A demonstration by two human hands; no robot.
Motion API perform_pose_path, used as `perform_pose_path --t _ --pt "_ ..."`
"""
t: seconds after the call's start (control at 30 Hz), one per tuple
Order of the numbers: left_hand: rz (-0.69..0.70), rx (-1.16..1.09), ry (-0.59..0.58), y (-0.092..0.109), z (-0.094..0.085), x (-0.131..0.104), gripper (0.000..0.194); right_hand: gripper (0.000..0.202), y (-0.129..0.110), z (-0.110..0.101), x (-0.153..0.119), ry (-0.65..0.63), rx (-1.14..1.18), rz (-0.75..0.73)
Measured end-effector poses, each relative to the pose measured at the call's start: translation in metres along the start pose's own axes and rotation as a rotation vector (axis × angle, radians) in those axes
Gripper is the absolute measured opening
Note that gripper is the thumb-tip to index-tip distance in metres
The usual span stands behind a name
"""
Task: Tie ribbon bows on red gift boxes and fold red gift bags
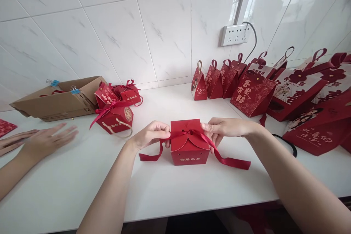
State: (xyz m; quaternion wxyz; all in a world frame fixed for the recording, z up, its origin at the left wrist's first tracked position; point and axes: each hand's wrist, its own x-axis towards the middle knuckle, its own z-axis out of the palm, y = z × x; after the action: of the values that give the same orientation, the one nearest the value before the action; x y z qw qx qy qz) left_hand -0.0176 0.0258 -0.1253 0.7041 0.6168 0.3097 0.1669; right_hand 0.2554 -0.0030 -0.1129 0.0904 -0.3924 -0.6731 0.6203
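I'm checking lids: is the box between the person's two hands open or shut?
Shut: the red box has its curved flaps folded together on top, with the ribbon across them.

Both forearms [111, 186] forward, fingers [160, 128] bent

Bright soft daylight, window glare on upper-right wall tiles [274, 5], faint shadows, edges stretched

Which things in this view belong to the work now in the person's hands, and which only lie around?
In use:
red box, right hand beside it
red ribbon, held by left hand

Apparently just lying about:
cardboard box
small red boxes beside it
red gift bags
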Motion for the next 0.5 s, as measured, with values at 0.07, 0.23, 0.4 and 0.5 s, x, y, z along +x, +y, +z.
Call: perform_pose_path --t 0.07,0.23,0.4,0.5 --pt "0.001 -0.002 -0.009 -0.0009 -0.0008 0.0 0.031 0.059 -0.0014 0.0002 -0.0012 -0.033 -0.073 0.005" --pt "0.002 -0.002 -0.016 -0.0031 -0.0029 -0.0005 0.03 0.05 -0.0028 -0.0029 -0.0021 -0.031 -0.196 -0.05" --pt "0.009 -0.002 -0.011 -0.0019 -0.0028 -0.0008 0.03 0.043 0.0006 -0.0048 0.0015 0.06 -0.073 -0.202" --pt "0.039 -0.021 0.016 -0.0024 -0.0048 0.0001 0.031 0.038 0.0023 -0.0019 0.0066 0.073 0.118 -0.253"
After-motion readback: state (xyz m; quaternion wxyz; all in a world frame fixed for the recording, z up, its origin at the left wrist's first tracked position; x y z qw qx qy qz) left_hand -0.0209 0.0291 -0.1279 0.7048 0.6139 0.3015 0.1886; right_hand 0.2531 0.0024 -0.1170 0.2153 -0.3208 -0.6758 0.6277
